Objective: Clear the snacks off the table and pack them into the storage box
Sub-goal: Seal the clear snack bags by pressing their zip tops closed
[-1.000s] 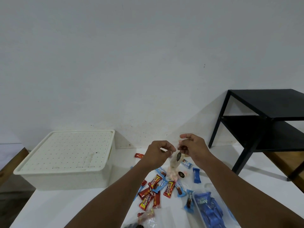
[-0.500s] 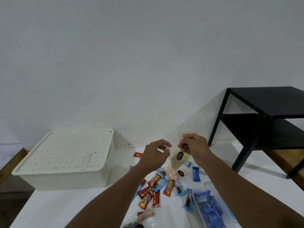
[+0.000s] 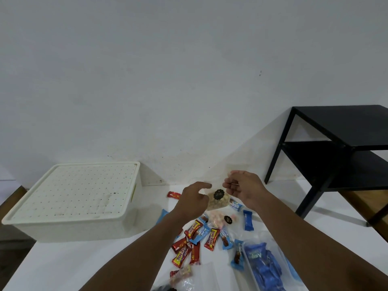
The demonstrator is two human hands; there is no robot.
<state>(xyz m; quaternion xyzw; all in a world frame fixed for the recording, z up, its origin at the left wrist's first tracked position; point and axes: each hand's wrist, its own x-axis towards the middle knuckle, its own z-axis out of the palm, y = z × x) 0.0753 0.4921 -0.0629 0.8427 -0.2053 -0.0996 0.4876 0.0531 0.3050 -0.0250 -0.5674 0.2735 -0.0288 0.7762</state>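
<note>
A small clear bag of nuts (image 3: 218,200) with a round black label hangs above the white table (image 3: 84,265), held between my two hands. My right hand (image 3: 244,189) pinches its upper right edge. My left hand (image 3: 194,198) is at its left edge, with curled fingers covering that side and the index finger stretched out. The white storage box (image 3: 71,198) stands at the left with its perforated lid shut. Beneath my hands lie red chocolate bars (image 3: 193,227), blue wrapped snacks (image 3: 248,220) and a bag of pink sweets (image 3: 218,218).
A clear tub of blue packets (image 3: 262,267) sits at the near right. One red sweet (image 3: 173,194) lies by the wall. A black two-tier side table (image 3: 336,148) stands at the right. Wooden edges show at both sides.
The nut bag has turned so its label faces me and it looks spread wider. My hands have moved slightly apart, and my left hand's fingers have loosened from a tight pinch.
</note>
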